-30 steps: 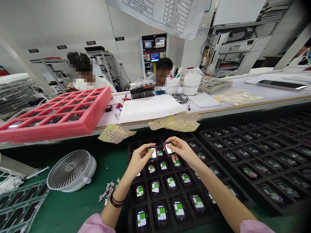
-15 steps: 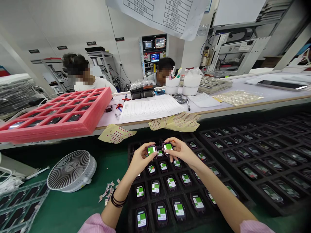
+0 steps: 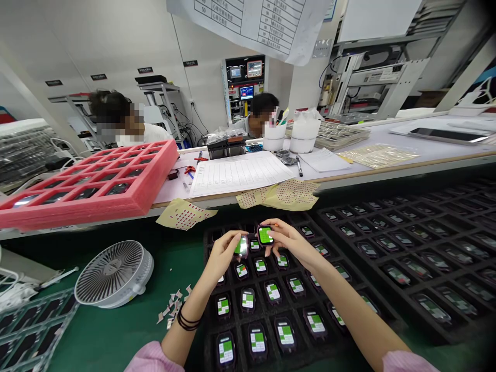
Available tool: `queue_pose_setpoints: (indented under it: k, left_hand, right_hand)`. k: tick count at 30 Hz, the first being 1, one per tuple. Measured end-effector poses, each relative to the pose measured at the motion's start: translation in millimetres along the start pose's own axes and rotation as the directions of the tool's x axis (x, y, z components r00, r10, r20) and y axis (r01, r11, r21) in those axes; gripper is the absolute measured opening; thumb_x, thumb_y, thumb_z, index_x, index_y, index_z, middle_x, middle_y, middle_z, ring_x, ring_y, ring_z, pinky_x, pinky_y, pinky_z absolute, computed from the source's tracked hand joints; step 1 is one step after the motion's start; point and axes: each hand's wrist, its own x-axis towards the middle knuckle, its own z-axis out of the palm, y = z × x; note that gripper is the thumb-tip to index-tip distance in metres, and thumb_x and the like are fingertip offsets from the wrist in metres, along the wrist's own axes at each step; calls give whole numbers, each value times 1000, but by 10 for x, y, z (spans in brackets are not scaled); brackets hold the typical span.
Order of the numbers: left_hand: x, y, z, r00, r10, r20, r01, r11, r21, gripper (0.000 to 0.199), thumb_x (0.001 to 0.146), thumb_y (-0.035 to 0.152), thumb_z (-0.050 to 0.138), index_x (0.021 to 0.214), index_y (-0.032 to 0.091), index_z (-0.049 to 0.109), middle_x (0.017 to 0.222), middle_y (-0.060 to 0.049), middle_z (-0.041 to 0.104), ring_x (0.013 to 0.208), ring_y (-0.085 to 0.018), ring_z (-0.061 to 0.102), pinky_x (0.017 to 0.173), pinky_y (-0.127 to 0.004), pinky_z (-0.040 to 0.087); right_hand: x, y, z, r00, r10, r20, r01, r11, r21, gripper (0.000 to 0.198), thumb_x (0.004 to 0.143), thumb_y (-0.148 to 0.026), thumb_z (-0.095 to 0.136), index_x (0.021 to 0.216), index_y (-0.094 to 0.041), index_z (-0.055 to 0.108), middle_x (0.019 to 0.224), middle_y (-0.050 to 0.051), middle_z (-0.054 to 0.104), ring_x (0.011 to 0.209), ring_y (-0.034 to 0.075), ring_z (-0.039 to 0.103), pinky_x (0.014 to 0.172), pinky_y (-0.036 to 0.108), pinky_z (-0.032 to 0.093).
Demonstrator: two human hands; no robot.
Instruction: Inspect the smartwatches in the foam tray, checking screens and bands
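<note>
My left hand (image 3: 221, 254) grips a smartwatch (image 3: 241, 247) without a strap, its screen lit green and white and tilted with a glare. Close beside it, my right hand (image 3: 289, 238) is closed on a second smartwatch (image 3: 265, 235), its screen mostly green and its thumb side at the screen's right edge. Both watches are held above the far part of a black foam tray (image 3: 237, 338). Rows of like watches with green-and-white screens, such as one watch (image 3: 257, 341) near the front, lie in the tray's pockets.
Another black tray (image 3: 416, 333) of watches lies right. At left are a round fan (image 3: 114, 274), small loose metal pieces (image 3: 170, 307) and a clear tray (image 3: 39, 330). A shelf ahead bears a pink foam tray (image 3: 135, 201) and paper sheet (image 3: 244, 170). Two people sit beyond.
The left watch has tilted and turned, its screen now catching glare. The right watch has shifted slightly left and up, its screen turning mostly green. The person at far left leaned further left.
</note>
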Motion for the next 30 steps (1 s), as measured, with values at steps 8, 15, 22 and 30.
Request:
queue_pose_setpoints:
  k: [8,15,22,30]
  left_hand:
    - [7,24,-55,999,46,28,-47,998,28,57,85,41,51,136,17,44,89,-5,60,49,-5,40,48,-21,37]
    - [2,54,-51,999,43,-15,-43,999,21,51,85,44,51,128,17,53,71,0,54,47,-6,38,44,-19,33]
    - [-6,52,-28,993,97,-66,-95,995,31,42,83,50,54,104,16,66,80,-5,64,63,-12,55,46,-18,41]
    - [-2,37,-14,997,54,-56,-55,998,-11,40,82,51,55,96,15,65,85,-6,65,70,-15,59,50,-20,48]
  right_hand:
    - [6,46,-32,997,-35,75,35,999,-4,32,84,-35,60,111,-22,49,101,6,57,68,16,70,44,21,48]
    - [-12,50,-27,988,-75,135,78,997,-16,35,85,-32,60,116,-24,46,109,8,54,77,18,70,47,21,50]
    - [-4,54,-6,993,-55,109,59,997,-38,34,84,-36,61,112,-23,47,105,7,54,69,16,70,43,20,47]
    - [-1,39,24,999,-36,-41,32,995,-93,29,81,-43,62,97,-19,55,80,0,59,43,10,62,33,18,35]
